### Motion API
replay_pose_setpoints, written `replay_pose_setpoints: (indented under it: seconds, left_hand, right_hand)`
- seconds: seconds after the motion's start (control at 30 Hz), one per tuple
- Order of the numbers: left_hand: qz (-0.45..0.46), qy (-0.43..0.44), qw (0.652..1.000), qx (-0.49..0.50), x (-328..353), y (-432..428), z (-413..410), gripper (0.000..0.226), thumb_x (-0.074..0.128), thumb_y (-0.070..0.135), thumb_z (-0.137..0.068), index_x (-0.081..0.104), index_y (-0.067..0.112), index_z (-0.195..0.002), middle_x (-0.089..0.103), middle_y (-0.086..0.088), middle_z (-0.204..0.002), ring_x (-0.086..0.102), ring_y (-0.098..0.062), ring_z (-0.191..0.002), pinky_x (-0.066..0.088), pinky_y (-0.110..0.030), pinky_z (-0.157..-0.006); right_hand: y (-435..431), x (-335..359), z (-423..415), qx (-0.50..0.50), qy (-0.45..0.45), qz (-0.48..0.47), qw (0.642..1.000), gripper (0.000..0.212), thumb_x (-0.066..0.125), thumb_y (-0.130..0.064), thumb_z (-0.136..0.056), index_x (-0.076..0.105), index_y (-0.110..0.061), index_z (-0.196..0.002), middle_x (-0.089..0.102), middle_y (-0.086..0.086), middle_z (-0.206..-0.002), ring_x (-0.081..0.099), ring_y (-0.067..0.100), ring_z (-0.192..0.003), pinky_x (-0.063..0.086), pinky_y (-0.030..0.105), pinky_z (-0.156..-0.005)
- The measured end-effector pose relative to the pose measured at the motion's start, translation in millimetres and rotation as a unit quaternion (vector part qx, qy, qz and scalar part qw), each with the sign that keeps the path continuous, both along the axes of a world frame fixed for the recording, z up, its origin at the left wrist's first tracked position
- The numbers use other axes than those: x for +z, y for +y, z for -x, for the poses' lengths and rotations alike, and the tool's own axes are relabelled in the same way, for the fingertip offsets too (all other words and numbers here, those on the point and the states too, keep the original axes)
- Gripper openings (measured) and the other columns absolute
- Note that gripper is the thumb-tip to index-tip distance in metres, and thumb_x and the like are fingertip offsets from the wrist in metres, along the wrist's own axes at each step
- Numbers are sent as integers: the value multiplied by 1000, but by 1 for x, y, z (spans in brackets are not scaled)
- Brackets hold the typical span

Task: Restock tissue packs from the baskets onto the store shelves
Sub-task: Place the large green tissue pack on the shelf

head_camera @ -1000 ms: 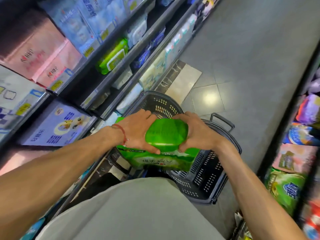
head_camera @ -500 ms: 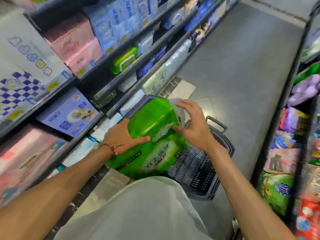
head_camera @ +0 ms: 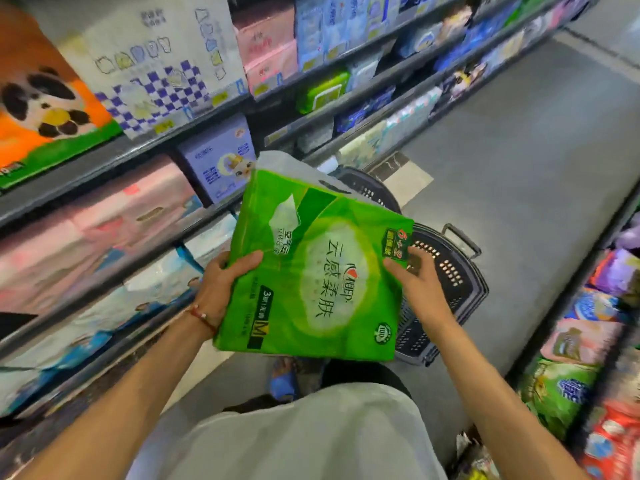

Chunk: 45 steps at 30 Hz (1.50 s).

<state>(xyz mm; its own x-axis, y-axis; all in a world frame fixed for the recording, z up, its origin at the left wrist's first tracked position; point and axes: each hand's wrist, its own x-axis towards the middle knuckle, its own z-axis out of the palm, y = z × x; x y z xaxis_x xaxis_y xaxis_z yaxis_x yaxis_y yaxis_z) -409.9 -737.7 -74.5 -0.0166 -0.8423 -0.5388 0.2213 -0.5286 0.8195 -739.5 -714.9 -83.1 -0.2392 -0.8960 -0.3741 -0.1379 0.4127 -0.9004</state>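
One run of grey metal store shelving (head_camera: 86, 174), several tiers, on the person's left; faces filled with pink, white, lilac and blue soft packs. Handling note: likely pick a tier with free depth first, since most visible bays look full and a dark gap shows only in places.

One dark perforated plastic shopping basket (head_camera: 446, 271), on the grey floor ahead of the person, partly hidden behind the pack; contents cannot be told.

One large green plastic-wrapped tissue pack (head_camera: 322, 271), printed face up toward the camera, tilted, held in the air above the basket and just beside the lower shelves. Handling note: soft, bulky wrap; best kept supported at both edges, turned label outward, and slid in flat rather than pushed by one corner.

One left hand (head_camera: 221, 289), gripping the pack's left edge, thumb over the printed face, fingers hidden beneath.

One right hand (head_camera: 419, 282), holding the right edge, thumb on the face, fingers behind.

One thin red cord bracelet (head_camera: 202, 317), left wrist; should be kept from snagging shelf edges.
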Motion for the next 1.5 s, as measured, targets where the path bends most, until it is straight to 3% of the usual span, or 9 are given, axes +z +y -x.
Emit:
replay_pose_setpoints:
  seconds: [0.13,0.23,0.3,0.43,0.63,1.0,1.23,1.37,1.5]
  left_hand:
    - [-30,83,995,46,5,55,3,88,98,44,-51,71,1,-123,71,-26,-119,72,-39,-97,55,-58,-96]
    - [-53,124,986,102,10,99,18,32,69,31,-86,81,9,-104,77,-19,-105,76,-33,-85,62,-50,-81]
    - [-70,147,976,144,10,126,28,31,57,28,-90,84,12,-89,79,-15,-95,77,-29,-77,64,-45,-71]
    - [-75,154,964,203,11,182,38,33,62,34,-83,83,14,-99,77,-16,-109,76,-33,-88,59,-52,-88]
    - [-62,145,946,282,17,239,13,55,63,39,-85,68,9,-131,71,-20,-124,71,-37,-101,51,-57,-102]
    - [-36,154,930,331,18,300,-113,39,60,41,-89,81,15,-109,75,-17,-116,74,-34,-94,55,-56,-97]
    - [-27,162,929,332,39,346,-236,45,47,37,-101,85,15,-91,79,-13,-97,77,-28,-80,65,-42,-68]
    - [-51,88,935,340,45,365,-287,42,49,35,-105,84,16,-91,79,-12,-94,77,-23,-74,62,-34,-61]
    - [-65,-136,934,324,43,373,-310,28,66,21,-98,61,14,-125,66,-10,-133,67,-13,-97,51,-26,-77]
  right_hand:
    - [22,-2,10,17,-66,-38,997,56,71,-24,-100,41,-14,-145,64,1,-131,68,7,-102,54,13,-72]
    - [47,-9,22,83,-156,-79,981,48,69,-28,-100,54,-17,-144,73,7,-130,77,18,-103,63,32,-84]
    - [64,-17,31,97,-229,-126,960,49,73,-36,-95,62,-21,-140,76,9,-128,74,31,-115,58,51,-101]
    - [79,-18,31,137,-267,-170,939,71,84,-46,-80,64,-16,-142,73,17,-131,71,41,-120,50,65,-109]
    - [91,-5,-10,201,-249,-155,935,59,79,-38,-88,64,-15,-140,75,16,-128,73,38,-116,56,60,-102]
    - [117,45,-154,266,-216,-132,930,101,104,-49,-39,74,-3,-123,76,26,-114,77,37,-88,63,54,-85]
    - [153,54,-284,305,-196,-122,924,113,105,-51,-32,70,-1,-128,74,30,-119,73,44,-100,56,63,-98]
    - [172,60,-343,292,-223,-102,924,96,103,-39,-38,74,0,-121,78,26,-109,77,37,-83,64,49,-82]
    - [188,74,-387,273,-149,-25,950,92,98,-26,-47,63,-7,-130,79,15,-115,79,34,-91,64,46,-79]
